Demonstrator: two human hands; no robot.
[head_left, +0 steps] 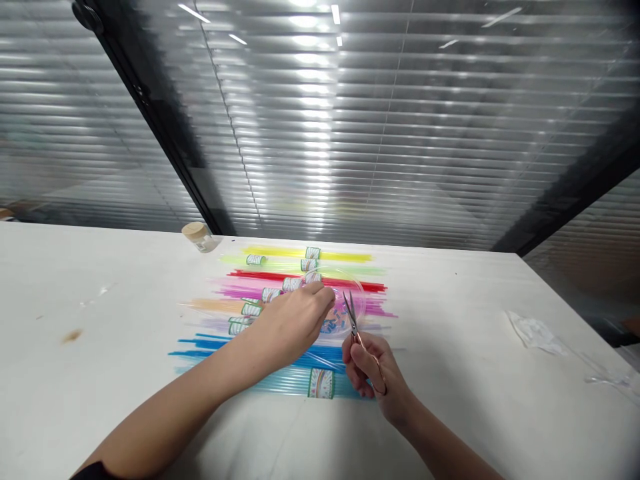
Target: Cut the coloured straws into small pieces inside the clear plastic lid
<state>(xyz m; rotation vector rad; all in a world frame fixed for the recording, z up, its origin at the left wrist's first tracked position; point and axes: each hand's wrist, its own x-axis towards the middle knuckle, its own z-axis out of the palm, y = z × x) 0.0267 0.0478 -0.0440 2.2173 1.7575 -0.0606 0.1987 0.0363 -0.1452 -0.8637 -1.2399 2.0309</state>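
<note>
My right hand grips a pair of scissors by its rose-gold handles, the blades slightly apart and pointing away from me. Over a clear round bowl hangs my left hand, its fingers pinched together; whatever they hold is hidden. Small blue and orange cut pieces lie in the bowl. Under and around both hands are bundles of thin straws in rows: yellow straws, red straws, purple straws, blue straws and light-blue straws, several with printed paper bands.
A jar with a wooden lid stands tilted in view at the back left of the white table. Crumpled white tissue and clear plastic wrapping lie to the right. Behind the table is a glass wall with blinds.
</note>
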